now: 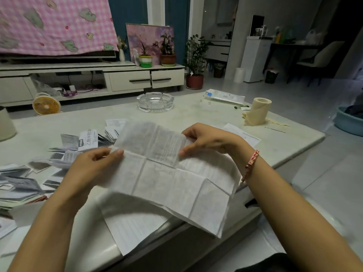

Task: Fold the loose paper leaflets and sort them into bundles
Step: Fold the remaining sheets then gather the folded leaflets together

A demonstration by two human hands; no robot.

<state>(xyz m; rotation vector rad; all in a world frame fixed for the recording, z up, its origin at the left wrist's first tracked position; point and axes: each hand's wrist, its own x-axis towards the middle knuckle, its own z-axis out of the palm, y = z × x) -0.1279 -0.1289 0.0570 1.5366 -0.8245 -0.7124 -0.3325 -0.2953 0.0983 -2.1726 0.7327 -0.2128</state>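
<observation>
A large creased paper leaflet [169,181], printed with small text, is held up over the near edge of the table [196,114]. My left hand [92,163] pinches its left side at the middle crease. My right hand [206,138] pinches the top flap near the right side, bending it over. Another flat leaflet [133,230] lies on the table under the held one. A heap of folded leaflets [39,169] covers the table's left part, with one printed white leaflet [88,139] on top. One more sheet [243,134] lies behind my right wrist.
A glass ashtray [155,102] stands at the table's far middle. A roll of beige tissue [258,111] and a flat packet [225,96] lie at the far right. A small yellow fan [46,105] sits on the floor beyond the table.
</observation>
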